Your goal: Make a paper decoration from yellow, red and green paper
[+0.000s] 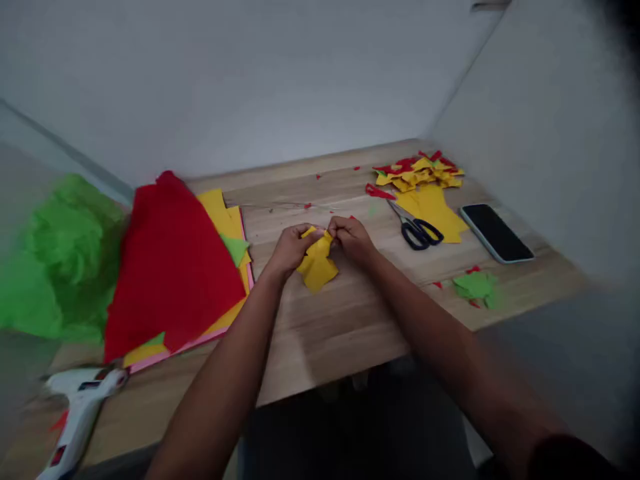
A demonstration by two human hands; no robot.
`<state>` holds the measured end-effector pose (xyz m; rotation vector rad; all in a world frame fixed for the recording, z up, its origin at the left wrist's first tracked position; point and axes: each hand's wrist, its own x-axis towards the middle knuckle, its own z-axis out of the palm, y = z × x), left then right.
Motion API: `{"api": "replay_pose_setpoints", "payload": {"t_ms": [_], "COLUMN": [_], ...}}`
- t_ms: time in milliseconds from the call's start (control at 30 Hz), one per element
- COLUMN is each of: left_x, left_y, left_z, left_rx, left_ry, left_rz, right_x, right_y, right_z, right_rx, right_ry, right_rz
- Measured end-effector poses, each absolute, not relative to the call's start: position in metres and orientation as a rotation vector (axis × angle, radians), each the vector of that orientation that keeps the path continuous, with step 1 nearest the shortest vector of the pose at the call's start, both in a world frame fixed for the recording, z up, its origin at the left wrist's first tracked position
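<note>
Over the table (345,337), the left hand (293,247) and right hand (354,241) pinch a yellow piece (319,268); scissors (411,223) lie right of the grip, a red sheet (173,273) left.

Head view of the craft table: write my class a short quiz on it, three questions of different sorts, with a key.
1. True or false: in the picture, the phone lies to the left of the scissors.
2. Multiple choice: what colour is the piece held between the left hand and the right hand?
A) red
B) yellow
C) green
3. Fill in the blank: at the lower left of the picture, a white ____ lies on the table.

Key:
1. False; it lies to the right.
2. B
3. glue gun
</note>
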<state>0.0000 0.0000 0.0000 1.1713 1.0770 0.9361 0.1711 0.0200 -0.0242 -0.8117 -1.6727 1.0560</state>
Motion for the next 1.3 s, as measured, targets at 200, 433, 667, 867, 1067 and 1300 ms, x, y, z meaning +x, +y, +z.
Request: {"api": "replay_pose_setpoints", "payload": {"t_ms": [200, 433, 667, 867, 1067, 1300], "left_x": [0.001, 0.000, 0.001, 0.002, 0.002, 0.004], "left_y": [0.001, 0.005, 0.003, 0.004, 0.005, 0.006], "left_z": [-0.004, -0.011, -0.008, -0.011, -0.013, -0.015], "left_rx": [1.132, 1.138, 1.109, 1.070, 1.108, 1.154], "left_ry": [1.080, 1.060, 1.029, 1.002, 1.022, 1.045], "left_rz": [1.046, 1.113, 1.114, 1.162, 1.161, 1.185], "right_x": [0.169, 0.170, 0.169, 0.163, 0.163, 0.162], "right_y": [0.021, 0.021, 0.015, 0.016, 0.017, 0.016], "right_z": [-0.023, -0.023, -0.016, -0.023, -0.022, -0.023], "right_rx": [-0.848, -0.907, -0.908, -0.947, -0.883, -0.843], "right_ry": [-1.687, -1.706, -1.720, -1.543, -1.413, -1.403], "right_rz": [0.853, 0.706, 0.908, 0.997, 1.133, 1.194]}}
